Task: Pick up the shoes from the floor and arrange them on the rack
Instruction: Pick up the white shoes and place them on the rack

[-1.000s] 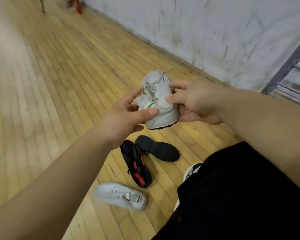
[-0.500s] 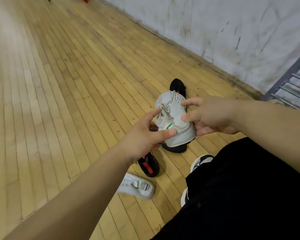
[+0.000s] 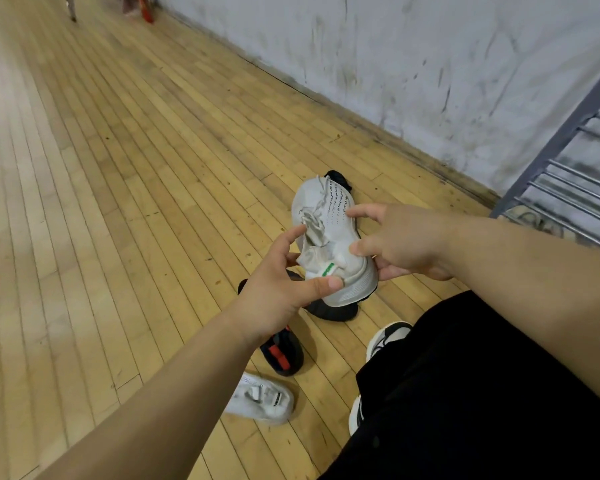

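A light grey knit sneaker (image 3: 329, 216) with a small green tag is held above the floor, toe pointing away from me. My left hand (image 3: 281, 289) grips its heel and left side. My right hand (image 3: 399, 240) holds its right side, fingers on the upper. Below it on the wooden floor lie a black shoe (image 3: 333, 310), a black shoe with red marks (image 3: 284, 355) and a white shoe (image 3: 260, 398). Another black shoe (image 3: 338, 178) peeks out behind the held sneaker's toe. The metal rack (image 3: 565, 174) stands at the right edge.
A scuffed white wall (image 3: 413, 57) runs along the far right. My black-trousered leg (image 3: 482, 393) and black-and-white shoe (image 3: 388, 336) fill the lower right. Wooden floor (image 3: 101, 185) stretches to the left. Red objects (image 3: 146, 10) sit far off by the wall.
The view has shifted; the held sneaker now points its toe farther away and sits lower over the floor shoes. Both hands have kept their hold on it.
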The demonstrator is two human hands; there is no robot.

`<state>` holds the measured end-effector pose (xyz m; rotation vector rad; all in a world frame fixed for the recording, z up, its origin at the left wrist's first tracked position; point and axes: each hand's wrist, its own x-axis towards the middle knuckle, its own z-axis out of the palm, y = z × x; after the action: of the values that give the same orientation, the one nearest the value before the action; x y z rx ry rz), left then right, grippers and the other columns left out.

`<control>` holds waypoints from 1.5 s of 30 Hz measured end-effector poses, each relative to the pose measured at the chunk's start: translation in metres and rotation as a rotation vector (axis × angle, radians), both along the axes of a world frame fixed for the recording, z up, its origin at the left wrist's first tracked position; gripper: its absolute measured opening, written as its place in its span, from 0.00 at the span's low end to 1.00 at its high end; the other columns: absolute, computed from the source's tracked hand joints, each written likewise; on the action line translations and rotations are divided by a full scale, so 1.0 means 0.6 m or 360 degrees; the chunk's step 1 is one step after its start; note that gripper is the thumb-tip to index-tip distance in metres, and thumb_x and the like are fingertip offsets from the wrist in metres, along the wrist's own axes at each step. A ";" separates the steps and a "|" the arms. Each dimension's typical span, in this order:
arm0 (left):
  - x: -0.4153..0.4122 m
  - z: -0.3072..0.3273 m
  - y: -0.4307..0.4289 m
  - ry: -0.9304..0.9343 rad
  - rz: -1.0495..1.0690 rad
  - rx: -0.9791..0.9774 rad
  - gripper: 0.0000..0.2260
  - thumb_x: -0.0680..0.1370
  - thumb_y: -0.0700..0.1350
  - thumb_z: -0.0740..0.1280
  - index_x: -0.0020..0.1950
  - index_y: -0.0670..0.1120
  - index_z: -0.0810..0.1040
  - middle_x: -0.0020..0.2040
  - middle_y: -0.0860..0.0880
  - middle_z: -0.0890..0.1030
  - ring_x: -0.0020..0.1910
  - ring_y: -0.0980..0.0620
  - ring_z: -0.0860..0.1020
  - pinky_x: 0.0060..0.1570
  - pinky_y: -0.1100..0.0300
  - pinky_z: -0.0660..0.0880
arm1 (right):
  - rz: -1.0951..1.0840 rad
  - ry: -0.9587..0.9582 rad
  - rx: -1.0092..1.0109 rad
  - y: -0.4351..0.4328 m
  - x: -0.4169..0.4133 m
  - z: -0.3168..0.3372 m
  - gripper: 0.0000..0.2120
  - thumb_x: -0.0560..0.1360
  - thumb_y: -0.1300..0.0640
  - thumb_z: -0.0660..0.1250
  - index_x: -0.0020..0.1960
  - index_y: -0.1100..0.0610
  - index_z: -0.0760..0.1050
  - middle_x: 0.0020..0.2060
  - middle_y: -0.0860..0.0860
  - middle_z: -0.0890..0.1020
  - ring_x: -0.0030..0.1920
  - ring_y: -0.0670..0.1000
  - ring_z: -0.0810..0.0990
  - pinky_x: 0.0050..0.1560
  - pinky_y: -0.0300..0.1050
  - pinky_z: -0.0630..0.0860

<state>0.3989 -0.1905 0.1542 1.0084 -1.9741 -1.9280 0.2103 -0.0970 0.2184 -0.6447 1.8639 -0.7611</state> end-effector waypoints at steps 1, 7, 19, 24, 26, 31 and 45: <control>-0.002 0.001 0.000 0.0003 -0.0001 -0.0005 0.47 0.59 0.59 0.84 0.74 0.69 0.64 0.66 0.50 0.76 0.59 0.47 0.83 0.63 0.45 0.78 | -0.0002 0.0006 -0.0008 0.001 -0.001 0.001 0.34 0.80 0.63 0.69 0.78 0.39 0.63 0.73 0.54 0.73 0.59 0.56 0.82 0.55 0.54 0.84; -0.025 0.025 0.004 0.0076 -0.0046 -0.0083 0.47 0.63 0.52 0.84 0.77 0.64 0.62 0.64 0.50 0.78 0.58 0.49 0.83 0.61 0.48 0.79 | -0.0090 0.0054 -0.0058 0.007 -0.016 0.003 0.34 0.79 0.63 0.70 0.77 0.38 0.64 0.67 0.52 0.77 0.59 0.56 0.83 0.54 0.55 0.84; -0.044 0.030 0.020 0.0243 -0.0080 -0.0499 0.53 0.67 0.47 0.84 0.81 0.65 0.52 0.70 0.66 0.72 0.59 0.59 0.81 0.61 0.51 0.79 | -0.0015 0.0232 -0.0405 0.035 -0.022 0.024 0.48 0.77 0.71 0.68 0.77 0.28 0.52 0.47 0.47 0.84 0.55 0.56 0.85 0.56 0.58 0.83; -0.037 0.034 0.013 0.0272 -0.0047 -0.0433 0.50 0.68 0.46 0.83 0.81 0.61 0.56 0.71 0.53 0.75 0.63 0.52 0.81 0.61 0.48 0.79 | 0.0002 0.0238 -0.0356 0.028 -0.028 0.009 0.44 0.76 0.66 0.71 0.79 0.32 0.57 0.53 0.54 0.86 0.52 0.54 0.87 0.50 0.53 0.86; -0.032 0.034 0.009 0.0279 -0.0002 -0.0334 0.50 0.68 0.44 0.83 0.81 0.59 0.58 0.68 0.51 0.77 0.62 0.50 0.82 0.60 0.47 0.80 | -0.0022 0.0202 -0.0361 0.026 -0.028 0.005 0.42 0.77 0.65 0.71 0.79 0.34 0.59 0.55 0.54 0.83 0.53 0.55 0.86 0.48 0.51 0.86; -0.019 0.033 -0.001 0.0242 -0.0010 -0.0225 0.50 0.65 0.48 0.83 0.80 0.61 0.59 0.69 0.49 0.77 0.63 0.47 0.81 0.62 0.44 0.78 | -0.0016 0.0048 -0.0366 0.019 -0.027 -0.003 0.40 0.77 0.65 0.72 0.78 0.35 0.62 0.67 0.55 0.78 0.55 0.55 0.84 0.50 0.51 0.85; -0.234 0.163 0.092 0.0428 -0.0294 -0.0321 0.48 0.66 0.50 0.82 0.80 0.63 0.60 0.63 0.60 0.78 0.52 0.60 0.84 0.49 0.58 0.81 | -0.0376 0.0230 -0.0484 0.167 -0.174 0.139 0.36 0.79 0.66 0.69 0.78 0.37 0.64 0.55 0.51 0.86 0.48 0.49 0.88 0.53 0.49 0.84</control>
<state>0.2586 -0.1351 0.2521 0.5027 -2.1083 -1.7930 0.1061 0.0033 0.3018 -0.6909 1.9969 -1.1955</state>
